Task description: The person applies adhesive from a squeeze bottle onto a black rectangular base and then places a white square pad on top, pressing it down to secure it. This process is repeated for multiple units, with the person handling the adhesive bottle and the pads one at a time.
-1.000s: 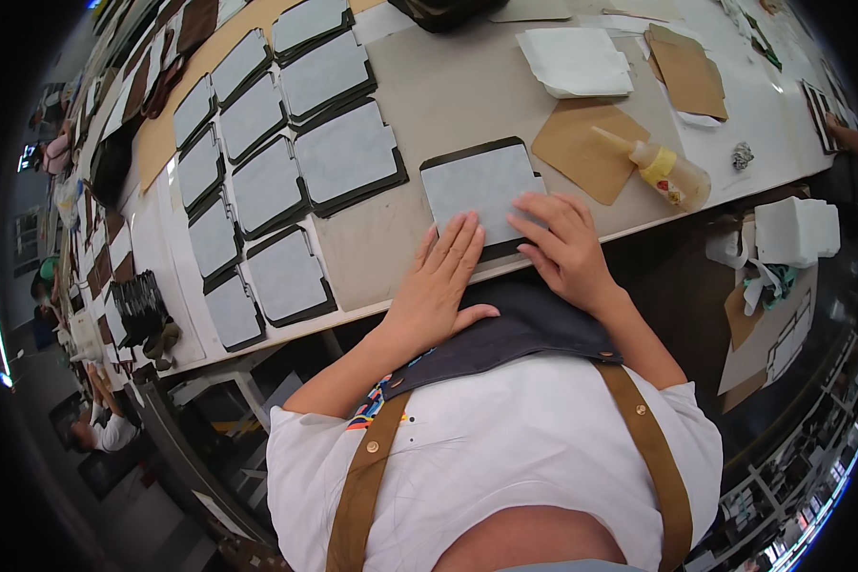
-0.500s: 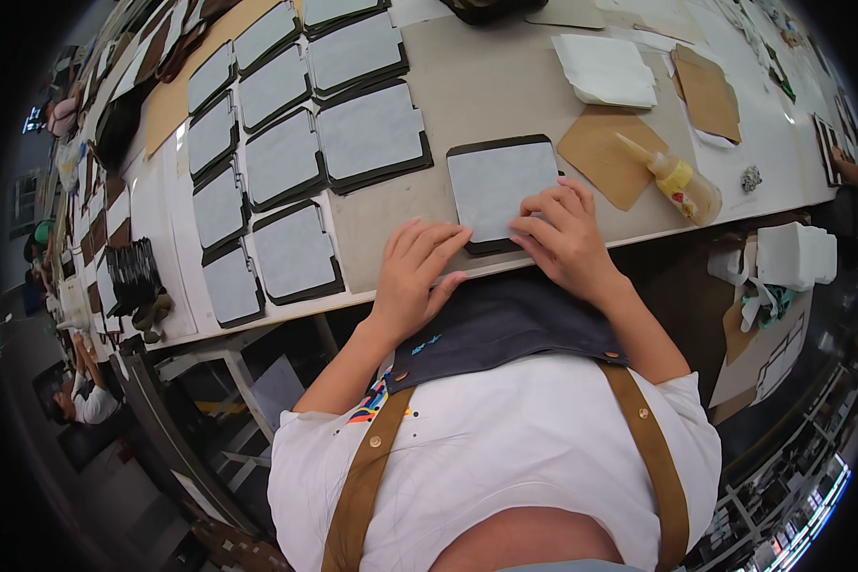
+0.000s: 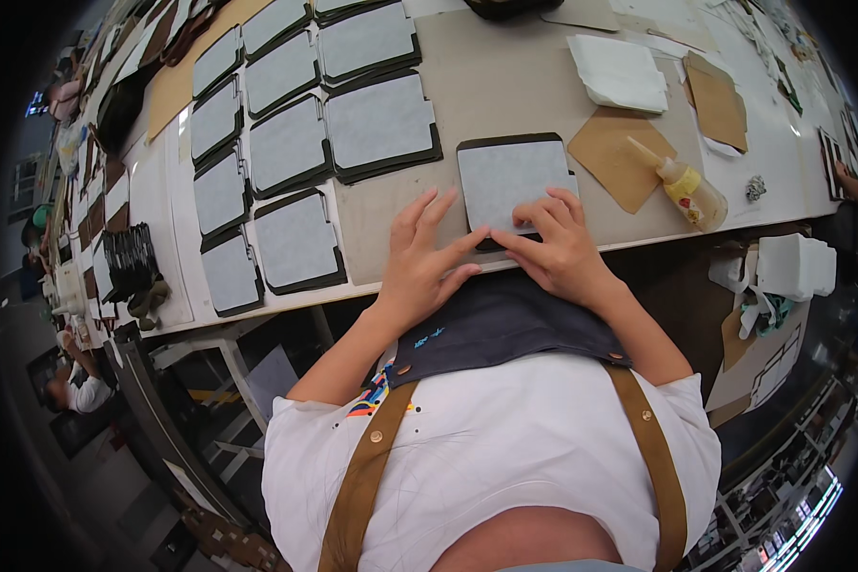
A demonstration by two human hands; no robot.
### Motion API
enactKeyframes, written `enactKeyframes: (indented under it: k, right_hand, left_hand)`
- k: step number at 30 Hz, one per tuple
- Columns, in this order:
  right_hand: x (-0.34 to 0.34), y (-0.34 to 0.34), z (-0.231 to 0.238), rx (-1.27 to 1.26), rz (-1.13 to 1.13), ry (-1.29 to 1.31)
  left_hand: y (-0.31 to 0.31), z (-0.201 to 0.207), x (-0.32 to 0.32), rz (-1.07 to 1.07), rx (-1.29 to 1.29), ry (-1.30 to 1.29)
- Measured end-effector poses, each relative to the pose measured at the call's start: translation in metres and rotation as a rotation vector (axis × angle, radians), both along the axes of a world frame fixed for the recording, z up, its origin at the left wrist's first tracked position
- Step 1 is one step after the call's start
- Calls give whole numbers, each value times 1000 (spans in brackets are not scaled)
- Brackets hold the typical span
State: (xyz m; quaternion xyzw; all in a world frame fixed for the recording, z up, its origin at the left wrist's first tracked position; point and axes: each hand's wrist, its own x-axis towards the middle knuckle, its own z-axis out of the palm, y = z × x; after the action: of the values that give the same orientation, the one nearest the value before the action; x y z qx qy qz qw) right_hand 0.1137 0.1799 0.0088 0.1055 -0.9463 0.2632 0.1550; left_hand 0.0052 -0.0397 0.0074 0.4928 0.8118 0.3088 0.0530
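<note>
A light grey panel with black edging (image 3: 510,176) lies flat on the table before me, tab at its right side. At its near edge rests the index fingertip of my left hand (image 3: 421,262), whose other fingers are spread apart. My right hand (image 3: 564,250) leans over the near right corner, fingers apart and fingertips on the grey face. Its thumb tip meets the left index fingertip at the black near edge. Neither hand grasps the panel. The fingers partly hide that edge.
Stacks of similar panels (image 3: 377,119) stand in rows at the left. To the right lie a tan square sheet (image 3: 612,157), a yellow-labelled glue bottle (image 3: 693,194), white folded sheets (image 3: 620,74) and brown pieces (image 3: 718,100). The table's front edge (image 3: 362,289) runs just below my hands.
My left index fingertip has moved right along the near edge to meet the right thumb. The left fingers have spread wider. The whole view has shifted slightly.
</note>
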Motion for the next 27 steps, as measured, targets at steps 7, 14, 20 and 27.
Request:
enactKeyframes:
  k: [7,14,20,27]
  right_hand:
    - [1,2,-1,-22,-32,23]
    - [-51,32,8,109,-335,99]
    - [-75,46,2,163,-259,71]
    - [-77,41,1,201,-242,112]
  left_hand:
    - [-6,0,-5,-8,79,32]
    - [-1,-10,-10,130,207,-1]
    - [5,-5,-18,251,320,-43]
    - [7,-3,-25,282,323,-33]
